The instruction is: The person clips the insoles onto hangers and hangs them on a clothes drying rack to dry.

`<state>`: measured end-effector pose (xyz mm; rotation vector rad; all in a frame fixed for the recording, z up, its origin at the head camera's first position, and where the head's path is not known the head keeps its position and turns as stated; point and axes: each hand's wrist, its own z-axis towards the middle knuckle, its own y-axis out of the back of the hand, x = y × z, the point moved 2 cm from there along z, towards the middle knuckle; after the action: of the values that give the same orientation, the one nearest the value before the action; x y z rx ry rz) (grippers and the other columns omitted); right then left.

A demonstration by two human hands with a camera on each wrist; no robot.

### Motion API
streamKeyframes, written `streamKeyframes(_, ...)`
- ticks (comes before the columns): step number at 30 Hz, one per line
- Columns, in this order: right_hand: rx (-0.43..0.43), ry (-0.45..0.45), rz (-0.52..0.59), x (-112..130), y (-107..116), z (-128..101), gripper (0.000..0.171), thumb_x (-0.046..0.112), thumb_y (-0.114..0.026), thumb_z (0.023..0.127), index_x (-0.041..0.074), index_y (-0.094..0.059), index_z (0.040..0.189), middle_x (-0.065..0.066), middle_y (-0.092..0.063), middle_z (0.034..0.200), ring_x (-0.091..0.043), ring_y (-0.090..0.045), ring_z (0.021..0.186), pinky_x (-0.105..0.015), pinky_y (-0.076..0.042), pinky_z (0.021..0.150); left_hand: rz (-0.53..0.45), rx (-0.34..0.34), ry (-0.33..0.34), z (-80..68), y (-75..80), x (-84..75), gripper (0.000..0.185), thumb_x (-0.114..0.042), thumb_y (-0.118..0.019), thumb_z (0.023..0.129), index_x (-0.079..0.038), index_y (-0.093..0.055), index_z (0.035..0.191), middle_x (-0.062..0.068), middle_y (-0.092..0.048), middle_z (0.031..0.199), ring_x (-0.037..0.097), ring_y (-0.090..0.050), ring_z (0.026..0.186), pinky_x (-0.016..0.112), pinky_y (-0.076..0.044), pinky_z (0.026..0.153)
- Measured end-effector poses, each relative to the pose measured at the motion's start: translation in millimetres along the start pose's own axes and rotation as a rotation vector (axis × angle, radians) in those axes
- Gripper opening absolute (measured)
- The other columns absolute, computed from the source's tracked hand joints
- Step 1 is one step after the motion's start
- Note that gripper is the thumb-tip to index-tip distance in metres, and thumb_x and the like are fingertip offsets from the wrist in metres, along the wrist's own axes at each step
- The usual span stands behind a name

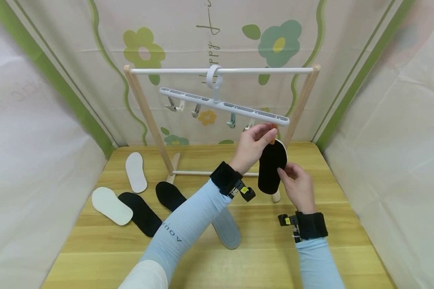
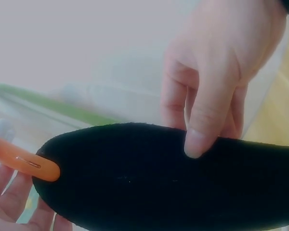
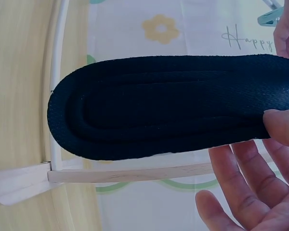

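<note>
So the right hand [image 1: 299,185] has its grip on a black insole [image 1: 272,166], thumb pressing the front face and the other fingers behind the edge, holding it upright just in front of the right post of the wooden drying rack [image 1: 144,108]. The left hand [image 1: 254,145] is up at the top end of that insole, fingers pinching an orange clip [image 1: 273,134] that hangs off the right tip of the white clip hanger [image 1: 224,105]; in the left wrist view the orange clip [image 2: 26,161] sits right at the insole's edge [image 2: 168,178], touching it, though I can't tell if it's actually biting on. The hanger is hooked over the rack's white top bar and tilts down to the right, with a few other clips dangling under it. Down on the wooden worktop [image 1: 260,257], left of the rack's foot, there are two white insoles [image 1: 136,171] [image 1: 111,205] and two more black ones [image 1: 142,214] [image 1: 169,195], plus a grey insole [image 1: 227,229] partly under the left forearm. Both arms have light blue sleeves and black wrist straps.
</note>
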<state>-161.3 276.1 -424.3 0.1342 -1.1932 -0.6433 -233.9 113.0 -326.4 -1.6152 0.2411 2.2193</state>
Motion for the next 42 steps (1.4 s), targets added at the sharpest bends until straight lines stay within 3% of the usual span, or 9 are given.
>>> streamKeyframes(9, 0.025, 0.015, -0.03, -5, -2, 10, 0.024, 0.021, -0.066, 0.097, 0.001, -0.068, 0.11, -0.013, -0.069, 0.101, -0.026, -0.066, 0.093, -0.018, -0.047, 0.08, 0.021, 0.013, -0.009, 4.9, 1.1, 0.6, 0.036, -0.021, -0.062, 0.1, -0.002, -0.06, 0.13, 0.012, -0.067, 0.123, 0.01, -0.064, 0.107, 0.025, -0.052, 0.09)
streamKeyframes(16, 0.035, 0.022, -0.047, -10, -6, 23, 0.022, 0.02, -0.067, 0.097, 0.001, -0.068, 0.108, -0.013, -0.069, 0.1, -0.026, -0.066, 0.09, -0.019, -0.048, 0.077, 0.058, 0.008, -0.018, 11.2, 1.2, 2.6, 0.037, -0.021, -0.062, 0.099, -0.002, -0.061, 0.13, 0.008, -0.068, 0.12, 0.01, -0.064, 0.106, 0.025, -0.052, 0.089)
streamKeyframes(27, 0.088, -0.027, -0.064, -10, -12, 43, 0.025, 0.022, -0.064, 0.099, 0.003, -0.067, 0.114, -0.014, -0.068, 0.108, -0.029, -0.064, 0.095, -0.042, -0.051, 0.085, 0.162, 0.005, -0.046, 26.8, 6.3, 7.7, 0.034, -0.022, -0.062, 0.099, -0.003, -0.063, 0.128, 0.009, -0.068, 0.12, 0.012, -0.063, 0.108, 0.025, -0.051, 0.091)
streamKeyframes(42, 0.142, -0.049, -0.066, -12, -22, 58, 0.03, 0.024, -0.062, 0.1, 0.002, -0.063, 0.121, -0.018, -0.065, 0.113, -0.032, -0.063, 0.102, -0.046, -0.052, 0.085, 0.232, -0.029, -0.018, 38.5, 10.3, 10.7, 0.038, -0.024, -0.061, 0.1, -0.002, -0.06, 0.131, 0.008, -0.066, 0.122, 0.013, -0.061, 0.11, 0.023, -0.051, 0.091)
